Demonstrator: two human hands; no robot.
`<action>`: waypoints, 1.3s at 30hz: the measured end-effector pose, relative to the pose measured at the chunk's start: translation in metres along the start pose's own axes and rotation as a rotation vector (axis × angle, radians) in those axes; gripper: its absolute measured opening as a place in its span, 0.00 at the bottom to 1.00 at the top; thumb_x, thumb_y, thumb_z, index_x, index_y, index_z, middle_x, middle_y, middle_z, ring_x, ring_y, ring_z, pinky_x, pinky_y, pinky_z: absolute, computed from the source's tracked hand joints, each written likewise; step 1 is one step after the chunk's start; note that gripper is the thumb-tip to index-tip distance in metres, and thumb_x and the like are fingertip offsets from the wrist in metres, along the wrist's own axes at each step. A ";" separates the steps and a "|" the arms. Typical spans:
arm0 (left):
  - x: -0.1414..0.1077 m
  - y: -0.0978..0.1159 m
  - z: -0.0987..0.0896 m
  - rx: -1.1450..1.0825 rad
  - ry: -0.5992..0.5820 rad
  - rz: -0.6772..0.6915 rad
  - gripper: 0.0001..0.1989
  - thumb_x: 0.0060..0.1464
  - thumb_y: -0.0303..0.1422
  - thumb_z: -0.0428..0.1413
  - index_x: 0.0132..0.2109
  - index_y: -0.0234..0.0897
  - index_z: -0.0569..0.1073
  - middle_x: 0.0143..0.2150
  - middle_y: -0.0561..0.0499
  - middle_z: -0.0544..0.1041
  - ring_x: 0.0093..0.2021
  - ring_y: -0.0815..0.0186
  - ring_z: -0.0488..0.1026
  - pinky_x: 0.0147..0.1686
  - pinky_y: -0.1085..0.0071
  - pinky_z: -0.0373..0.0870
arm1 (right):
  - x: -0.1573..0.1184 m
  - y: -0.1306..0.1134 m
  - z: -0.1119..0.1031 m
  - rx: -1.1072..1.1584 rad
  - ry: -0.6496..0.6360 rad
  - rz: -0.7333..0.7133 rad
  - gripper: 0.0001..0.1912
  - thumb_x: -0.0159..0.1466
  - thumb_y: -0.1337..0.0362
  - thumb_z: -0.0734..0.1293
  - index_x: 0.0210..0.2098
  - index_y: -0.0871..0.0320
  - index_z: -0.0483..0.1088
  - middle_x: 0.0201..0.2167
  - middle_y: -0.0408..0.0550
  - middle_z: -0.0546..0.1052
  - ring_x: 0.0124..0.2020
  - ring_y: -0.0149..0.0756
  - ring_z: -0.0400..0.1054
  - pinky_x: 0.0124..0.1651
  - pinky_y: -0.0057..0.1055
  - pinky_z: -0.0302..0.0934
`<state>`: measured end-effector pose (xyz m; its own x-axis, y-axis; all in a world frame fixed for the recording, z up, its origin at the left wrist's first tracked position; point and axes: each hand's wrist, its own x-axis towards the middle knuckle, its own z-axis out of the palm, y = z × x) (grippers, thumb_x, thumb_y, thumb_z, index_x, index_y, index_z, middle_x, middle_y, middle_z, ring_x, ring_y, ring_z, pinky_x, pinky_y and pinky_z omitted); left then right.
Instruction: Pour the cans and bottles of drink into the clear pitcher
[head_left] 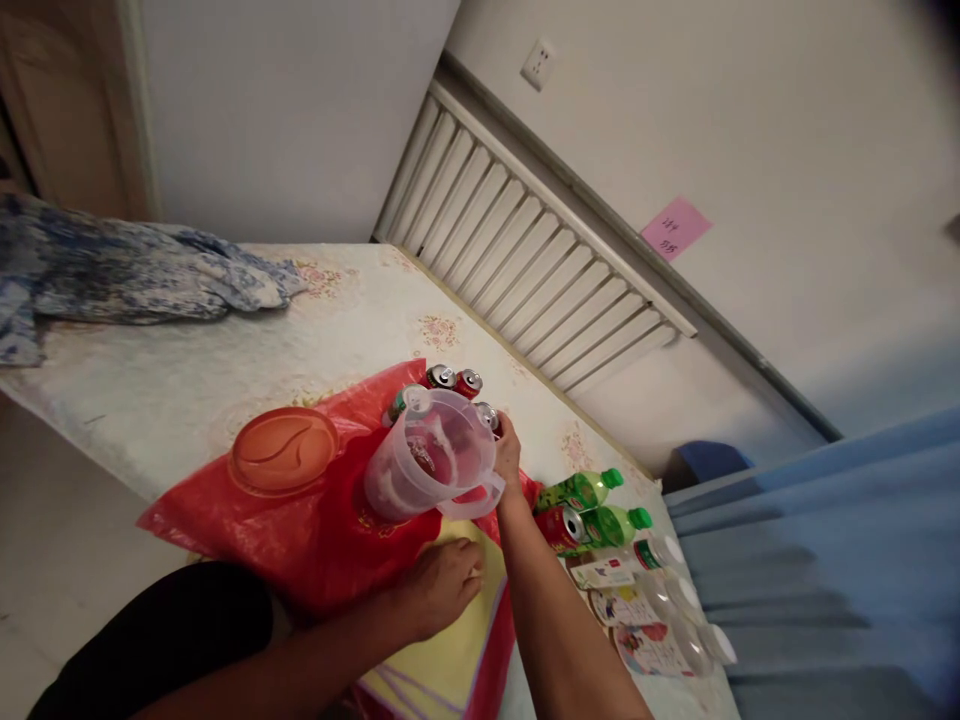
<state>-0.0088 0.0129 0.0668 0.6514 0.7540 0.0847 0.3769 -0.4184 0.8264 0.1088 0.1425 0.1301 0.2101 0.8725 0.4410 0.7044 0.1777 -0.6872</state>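
Just below frame centre, the right hand (508, 458) grasps a soda can (488, 416), likely light, slick and easily dented; its middle suits a gentle hold. The left hand (448, 588) curls, any contents hidden.

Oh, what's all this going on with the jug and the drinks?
A person has their right hand around a silver-topped drink can, beside a translucent plastic jug with some froth inside. Their loosely curled left hand is over a yellow, purple-edged sheet; whether it touches isn't clear. The jug stands on red plastic sheeting, with a round orange lid lying next to it. Green-capped plastic bottles lie off to the right.
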 end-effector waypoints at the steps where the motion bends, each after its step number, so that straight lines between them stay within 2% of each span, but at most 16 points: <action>1: 0.001 -0.001 0.002 -0.013 0.014 0.005 0.05 0.59 0.30 0.51 0.40 0.39 0.72 0.42 0.46 0.79 0.44 0.59 0.75 0.46 0.65 0.68 | -0.003 0.002 -0.011 -0.009 0.024 0.025 0.25 0.52 0.53 0.71 0.45 0.60 0.74 0.40 0.52 0.81 0.40 0.43 0.74 0.47 0.36 0.68; 4: 0.005 -0.006 0.009 -0.110 0.071 -0.013 0.08 0.58 0.30 0.53 0.45 0.39 0.72 0.45 0.46 0.79 0.44 0.60 0.75 0.47 0.65 0.69 | -0.018 0.007 -0.046 -0.026 0.101 0.112 0.31 0.48 0.54 0.73 0.49 0.61 0.73 0.46 0.53 0.80 0.46 0.45 0.74 0.53 0.38 0.67; 9: 0.012 -0.012 0.019 -0.346 0.131 -0.126 0.25 0.55 0.31 0.56 0.60 0.38 0.64 0.51 0.44 0.77 0.39 0.64 0.78 0.45 0.64 0.73 | -0.057 0.003 -0.098 -0.014 0.174 0.177 0.33 0.48 0.56 0.75 0.52 0.61 0.73 0.48 0.54 0.80 0.47 0.46 0.75 0.55 0.41 0.68; 13: 0.014 -0.020 0.026 -0.517 0.133 -0.098 0.37 0.52 0.33 0.60 0.66 0.41 0.57 0.61 0.39 0.71 0.51 0.59 0.77 0.48 0.63 0.75 | -0.093 0.000 -0.122 0.067 0.169 0.221 0.34 0.47 0.60 0.76 0.53 0.61 0.73 0.48 0.55 0.81 0.48 0.48 0.76 0.54 0.42 0.70; 16: 0.015 -0.026 0.029 -0.614 0.128 -0.020 0.42 0.49 0.34 0.62 0.69 0.42 0.55 0.66 0.39 0.67 0.61 0.55 0.71 0.54 0.60 0.74 | -0.122 -0.003 -0.127 0.142 0.148 0.245 0.35 0.48 0.62 0.77 0.55 0.60 0.72 0.51 0.56 0.80 0.50 0.48 0.76 0.55 0.44 0.70; 18: 0.015 -0.026 0.027 -0.628 0.122 0.032 0.45 0.47 0.33 0.63 0.70 0.41 0.54 0.68 0.39 0.66 0.65 0.53 0.67 0.61 0.57 0.69 | -0.139 -0.009 -0.126 0.172 0.123 0.260 0.35 0.48 0.63 0.77 0.56 0.60 0.71 0.52 0.56 0.79 0.50 0.49 0.76 0.56 0.44 0.70; 21: 0.011 -0.017 0.017 -0.617 0.111 0.070 0.46 0.44 0.31 0.64 0.69 0.39 0.57 0.69 0.40 0.65 0.68 0.51 0.64 0.66 0.55 0.62 | -0.157 -0.023 -0.121 0.130 0.081 0.234 0.33 0.48 0.64 0.77 0.54 0.60 0.73 0.52 0.55 0.79 0.52 0.49 0.75 0.57 0.42 0.70; 24: 0.007 -0.006 0.004 -0.623 0.081 0.123 0.41 0.44 0.31 0.65 0.66 0.39 0.62 0.65 0.42 0.70 0.65 0.51 0.67 0.66 0.55 0.62 | -0.168 -0.033 -0.116 0.071 0.061 0.204 0.32 0.49 0.65 0.77 0.54 0.59 0.74 0.52 0.55 0.79 0.53 0.48 0.74 0.57 0.42 0.69; 28: 0.005 -0.001 -0.005 -0.627 0.068 0.182 0.34 0.44 0.31 0.66 0.60 0.37 0.68 0.58 0.43 0.76 0.59 0.52 0.72 0.61 0.57 0.68 | -0.174 -0.036 -0.118 0.137 0.037 0.231 0.36 0.50 0.62 0.78 0.58 0.58 0.72 0.56 0.56 0.77 0.56 0.50 0.73 0.58 0.43 0.68; 30: 0.005 -0.002 -0.005 -0.619 0.084 0.189 0.35 0.43 0.30 0.65 0.60 0.37 0.68 0.59 0.43 0.76 0.60 0.52 0.72 0.61 0.58 0.67 | -0.173 -0.036 -0.122 0.192 0.012 0.223 0.32 0.54 0.60 0.77 0.58 0.57 0.72 0.57 0.56 0.76 0.56 0.49 0.73 0.58 0.44 0.68; 35: 0.004 -0.006 -0.003 -0.550 0.078 0.173 0.36 0.41 0.29 0.65 0.60 0.38 0.68 0.60 0.44 0.75 0.60 0.53 0.71 0.62 0.58 0.66 | -0.167 -0.042 -0.128 0.177 0.032 0.166 0.16 0.61 0.59 0.71 0.47 0.55 0.79 0.48 0.53 0.80 0.51 0.46 0.74 0.57 0.43 0.67; 39: 0.002 -0.005 -0.004 -0.456 0.064 0.153 0.35 0.40 0.30 0.65 0.58 0.38 0.68 0.58 0.44 0.76 0.57 0.53 0.72 0.60 0.57 0.67 | -0.167 -0.041 -0.123 0.153 0.091 0.209 0.11 0.59 0.60 0.71 0.40 0.56 0.79 0.43 0.52 0.81 0.45 0.44 0.75 0.52 0.40 0.68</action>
<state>-0.0125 0.0185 0.0650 0.6297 0.7367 0.2465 -0.0565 -0.2730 0.9604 0.1281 -0.0668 0.1558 0.4050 0.8544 0.3255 0.5300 0.0707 -0.8450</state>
